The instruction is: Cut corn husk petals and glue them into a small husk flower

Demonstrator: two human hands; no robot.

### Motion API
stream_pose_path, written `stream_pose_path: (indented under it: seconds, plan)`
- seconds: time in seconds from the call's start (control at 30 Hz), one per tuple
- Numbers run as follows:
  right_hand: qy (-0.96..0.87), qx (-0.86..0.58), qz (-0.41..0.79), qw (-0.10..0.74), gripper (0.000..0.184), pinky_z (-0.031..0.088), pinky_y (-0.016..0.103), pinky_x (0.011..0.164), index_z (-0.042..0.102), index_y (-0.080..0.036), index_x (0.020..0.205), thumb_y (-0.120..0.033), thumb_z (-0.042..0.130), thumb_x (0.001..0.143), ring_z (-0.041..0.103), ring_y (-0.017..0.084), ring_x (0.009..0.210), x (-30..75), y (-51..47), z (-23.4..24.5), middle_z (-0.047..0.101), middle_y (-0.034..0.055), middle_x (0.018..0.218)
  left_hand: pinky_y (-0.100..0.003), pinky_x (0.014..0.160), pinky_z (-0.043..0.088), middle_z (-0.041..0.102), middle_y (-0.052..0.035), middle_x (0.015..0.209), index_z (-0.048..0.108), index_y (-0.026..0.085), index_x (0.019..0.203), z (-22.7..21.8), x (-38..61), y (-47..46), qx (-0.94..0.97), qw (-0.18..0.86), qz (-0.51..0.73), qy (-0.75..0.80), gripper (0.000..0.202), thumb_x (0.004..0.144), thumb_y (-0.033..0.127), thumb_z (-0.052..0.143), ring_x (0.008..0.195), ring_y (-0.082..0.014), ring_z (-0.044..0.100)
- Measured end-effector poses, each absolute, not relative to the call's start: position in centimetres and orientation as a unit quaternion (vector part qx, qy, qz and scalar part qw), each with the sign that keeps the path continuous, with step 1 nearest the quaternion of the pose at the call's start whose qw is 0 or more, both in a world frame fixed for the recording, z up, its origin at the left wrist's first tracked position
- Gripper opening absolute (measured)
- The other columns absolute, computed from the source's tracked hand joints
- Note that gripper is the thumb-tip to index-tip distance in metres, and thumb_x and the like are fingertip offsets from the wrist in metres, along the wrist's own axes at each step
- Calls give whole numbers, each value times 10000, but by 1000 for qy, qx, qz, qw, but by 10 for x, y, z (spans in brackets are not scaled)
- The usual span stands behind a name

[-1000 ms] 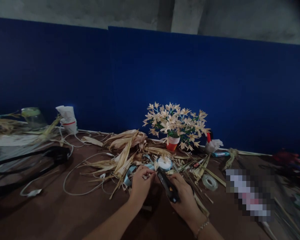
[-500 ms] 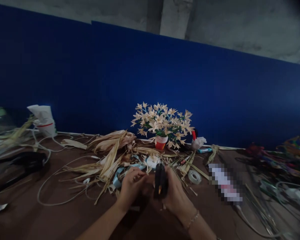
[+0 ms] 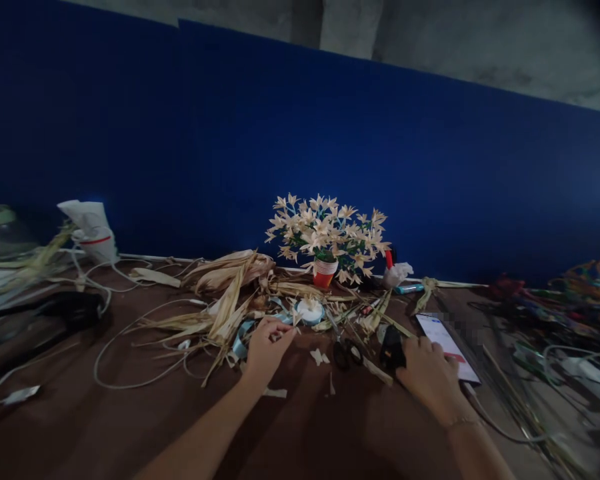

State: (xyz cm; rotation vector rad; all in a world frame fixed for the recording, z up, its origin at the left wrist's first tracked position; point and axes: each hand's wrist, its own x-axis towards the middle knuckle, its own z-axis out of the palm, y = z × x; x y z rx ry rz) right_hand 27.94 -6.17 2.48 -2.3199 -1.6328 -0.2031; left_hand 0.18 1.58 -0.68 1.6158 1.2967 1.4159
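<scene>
My left hand [image 3: 266, 345] is curled in a pinch over small pale leaf pieces at the edge of a heap of dried palm leaves [image 3: 230, 293]; what it pinches is too small to name. Off to the right, my right hand [image 3: 430, 373] is closed round a black glue gun [image 3: 392, 348] down at the brown tabletop [image 3: 130, 427], beside a lit phone [image 3: 446, 339]. Black-handled scissors [image 3: 347, 349] and a small cut leaf flower [image 3: 320, 357] lie between the hands.
A red paper cup of pale leaf flowers [image 3: 326, 233] stands at the blue back wall. A white tape roll [image 3: 310, 311], blue ribbon [image 3: 240, 343] and white cables [image 3: 125, 360] lie around. A dark bag [image 3: 55, 313] is left, and coloured wires and cords [image 3: 570, 313] sit right.
My right hand has carried the glue gun away from the left hand, rightward and down to the table near the phone. The left hand stays pinched near the leaves.
</scene>
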Motion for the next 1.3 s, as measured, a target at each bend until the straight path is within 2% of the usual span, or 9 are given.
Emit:
stream_pose_path:
  seconds: [0.1, 0.2, 0.27, 0.47, 0.6, 0.77, 0.83, 1.03, 1.3]
  plan:
    - [-626, -761, -132, 112, 98, 350, 402, 693, 609, -183, 696, -117, 580, 630, 545, 279, 815, 237, -56, 46, 611, 121, 833, -270, 604, 446, 551, -20, 721, 653, 162, 609, -7, 2, 15, 612, 309, 538, 490, 137, 646, 285, 606, 623, -139, 530]
    - [-751, -642, -69, 138, 82, 336, 365, 722, 637, -224, 725, -203, 558, 725, 550, 225, 808, 188, -46, 48, 629, 57, 773, -270, 618, 445, 553, -23, 723, 656, 163, 623, -7, 1, 14, 617, 306, 537, 486, 146, 659, 294, 602, 640, -141, 530]
    - [-783, -607, -60, 124, 64, 334, 373, 725, 641, -195, 729, -226, 588, 708, 545, 245, 824, 162, -39, 40, 636, 77, 785, -259, 610, 444, 552, -23, 719, 653, 163, 616, -6, 0, 14, 619, 309, 536, 484, 148, 659, 294, 602, 639, -137, 529]
    - [-770, -628, -49, 98, 195, 352, 383, 729, 656, -111, 774, -40, 480, 728, 560, 246, 787, 143, -27, 16, 642, 156, 795, -231, 537, 427, 558, -12, 686, 640, 171, 597, -6, -1, 16, 619, 303, 535, 489, 139, 650, 295, 607, 605, -132, 526]
    - [-757, -629, -46, 171, 194, 382, 373, 715, 648, -147, 647, -69, 490, 729, 539, 253, 820, 151, -27, 15, 619, 138, 807, -242, 550, 431, 564, -12, 676, 645, 169, 594, -4, 0, 15, 615, 309, 534, 491, 133, 648, 283, 604, 597, -134, 531]
    - [-721, -537, 99, 425, 182, 449, 279, 692, 635, -178, 801, -137, 458, 799, 566, 167, 751, 155, -26, 18, 623, 54, 779, -245, 549, 428, 561, -11, 650, 644, 168, 571, -1, 4, 11, 605, 334, 529, 492, 108, 631, 246, 599, 584, -131, 522]
    - [-689, -516, 155, 484, 146, 465, 258, 666, 623, -179, 811, -181, 477, 802, 582, 155, 726, 154, -25, 18, 635, 39, 773, -242, 548, 428, 559, -11, 656, 642, 169, 561, -1, 6, 10, 602, 342, 528, 492, 95, 621, 223, 592, 594, -132, 523]
    - [-702, -463, 175, 511, 152, 475, 269, 687, 643, -187, 783, -172, 492, 796, 584, 160, 775, 151, -25, 17, 631, 53, 808, -256, 591, 434, 546, -15, 667, 633, 168, 552, -1, 9, 6, 620, 329, 527, 479, 63, 605, 190, 605, 647, -148, 538]
    - [-698, -508, 122, 489, 110, 460, 268, 665, 608, -185, 746, -177, 506, 787, 571, 152, 699, 150, -25, 14, 625, 34, 733, -272, 656, 424, 543, -16, 701, 627, 175, 588, -6, 11, 4, 659, 291, 508, 472, 67, 632, 129, 607, 713, -156, 533]
